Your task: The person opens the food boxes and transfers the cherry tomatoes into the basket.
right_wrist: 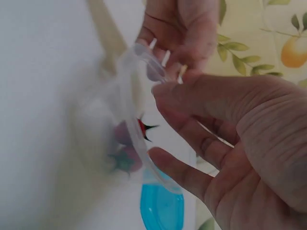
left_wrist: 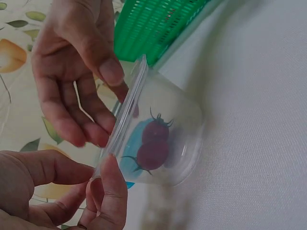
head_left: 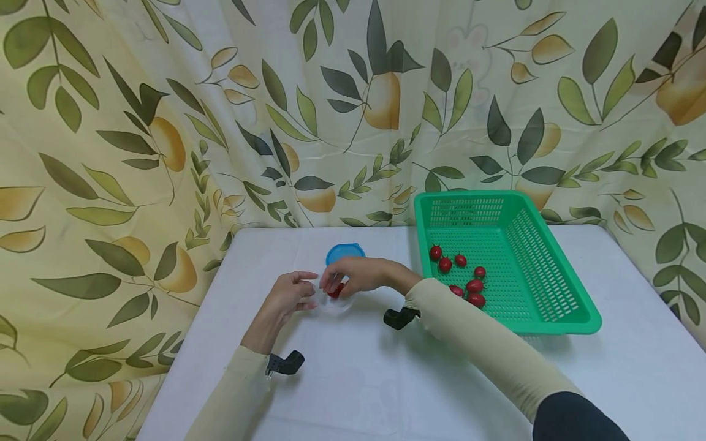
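Observation:
A clear plastic cup (head_left: pixel 334 302) lies tilted on the white table, with two red cherry tomatoes (left_wrist: pixel 153 143) inside. My left hand (head_left: pixel 305 290) pinches the cup's rim (left_wrist: pixel 125 117) at its near side. My right hand (head_left: pixel 331 283) hovers at the cup's mouth with relaxed fingers, its thumb (left_wrist: pixel 111 72) touching the rim, and holds nothing. In the right wrist view my right hand (right_wrist: pixel 160 120) is in front of the cup (right_wrist: pixel 108 139), and my left hand (right_wrist: pixel 168 62) grips the rim above. A blue lid (head_left: pixel 345 252) lies just behind the cup.
A green slotted basket (head_left: pixel 557 312) stands to the right with several cherry tomatoes (head_left: pixel 466 283) in its near-left part. A leaf-print curtain (head_left: pixel 165 122) hangs behind and to the left of the table (head_left: pixel 386 380).

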Motion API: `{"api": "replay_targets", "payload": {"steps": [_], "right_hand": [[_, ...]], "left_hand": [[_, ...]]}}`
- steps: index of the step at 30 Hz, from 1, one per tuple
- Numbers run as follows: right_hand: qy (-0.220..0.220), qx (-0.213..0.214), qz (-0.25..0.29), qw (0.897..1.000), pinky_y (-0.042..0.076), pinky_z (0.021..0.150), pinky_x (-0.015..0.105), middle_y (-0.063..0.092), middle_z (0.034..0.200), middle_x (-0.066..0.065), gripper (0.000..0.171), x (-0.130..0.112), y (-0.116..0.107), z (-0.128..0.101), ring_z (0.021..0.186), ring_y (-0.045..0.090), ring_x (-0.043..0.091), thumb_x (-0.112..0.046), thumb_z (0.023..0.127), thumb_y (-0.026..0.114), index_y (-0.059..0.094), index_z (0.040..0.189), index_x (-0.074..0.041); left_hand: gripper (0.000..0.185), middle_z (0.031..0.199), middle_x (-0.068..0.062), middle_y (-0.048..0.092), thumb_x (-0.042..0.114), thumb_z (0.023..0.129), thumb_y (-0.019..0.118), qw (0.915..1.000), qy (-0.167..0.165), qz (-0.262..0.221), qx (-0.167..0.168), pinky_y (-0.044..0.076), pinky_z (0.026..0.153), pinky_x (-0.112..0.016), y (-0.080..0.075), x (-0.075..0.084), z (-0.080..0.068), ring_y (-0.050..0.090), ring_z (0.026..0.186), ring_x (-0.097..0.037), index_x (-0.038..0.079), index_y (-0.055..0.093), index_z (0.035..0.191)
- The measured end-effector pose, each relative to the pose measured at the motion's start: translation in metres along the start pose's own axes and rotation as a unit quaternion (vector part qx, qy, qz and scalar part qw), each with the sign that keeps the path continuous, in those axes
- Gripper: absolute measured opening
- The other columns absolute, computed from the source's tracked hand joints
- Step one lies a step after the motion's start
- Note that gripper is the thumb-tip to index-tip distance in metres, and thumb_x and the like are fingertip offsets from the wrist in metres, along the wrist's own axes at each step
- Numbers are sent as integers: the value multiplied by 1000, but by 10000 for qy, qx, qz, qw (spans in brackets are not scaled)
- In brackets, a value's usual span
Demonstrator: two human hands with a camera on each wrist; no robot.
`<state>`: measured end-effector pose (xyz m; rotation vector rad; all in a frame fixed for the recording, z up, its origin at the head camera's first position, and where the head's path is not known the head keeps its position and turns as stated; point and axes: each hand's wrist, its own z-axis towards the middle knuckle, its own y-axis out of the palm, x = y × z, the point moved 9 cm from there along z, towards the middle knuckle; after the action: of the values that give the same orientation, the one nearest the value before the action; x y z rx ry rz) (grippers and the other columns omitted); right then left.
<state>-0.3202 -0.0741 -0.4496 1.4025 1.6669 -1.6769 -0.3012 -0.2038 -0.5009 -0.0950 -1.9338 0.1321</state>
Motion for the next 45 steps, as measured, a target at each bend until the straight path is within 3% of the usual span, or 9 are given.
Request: {"api": "replay_targets", "payload": {"steps": [13,22,27,33,41,45], "right_hand": [[481,119,-890,9948,51,108,41,64,131,15,39,9,9,15,124,57,30,6,90,69,62,128,-1],[672,-33,-892,9937,55,103,38,65,128,11,37,8,10,17,119,61,25,8,89,70,66,123,-3],[671,-23,-1221,9902,56,100,32,67,122,6,35,10,12,21,114,62,20,8,88,72,69,118,-9],[718,-36,-1208,9901,58,96,33,68,120,8,37,8,14,24,112,63,22,11,84,74,70,117,-7],[668,98,-1499,9864,54,103,36,68,116,0,35,7,11,27,116,59,23,10,84,74,72,110,-13],[666,-34,-1556,9856,55,101,34,70,112,0,33,10,13,31,111,62,21,10,84,74,73,108,-12]], "left_hand": [[40,98,-11,56,-5,89,57,10000,1,1,13,64,69,-32,-1,-1,0,56,85,-23,0,64,128],[38,98,-10,55,-4,91,58,10000,-36,59,38,64,70,-33,-1,1,2,54,83,-20,1,65,128],[37,99,-10,56,-4,91,58,10000,-61,46,44,64,69,-32,-2,0,2,54,82,-19,2,65,127],[37,98,-11,57,-5,90,58,10000,1,20,-6,64,68,-33,-1,1,0,56,83,-19,0,65,126],[37,99,-10,56,-4,91,60,10000,-26,-22,-9,64,69,-33,0,1,0,55,86,-20,1,65,127],[37,98,-11,55,-4,91,59,10000,-49,-45,-23,64,69,-33,0,0,1,55,86,-20,1,64,128]]}}
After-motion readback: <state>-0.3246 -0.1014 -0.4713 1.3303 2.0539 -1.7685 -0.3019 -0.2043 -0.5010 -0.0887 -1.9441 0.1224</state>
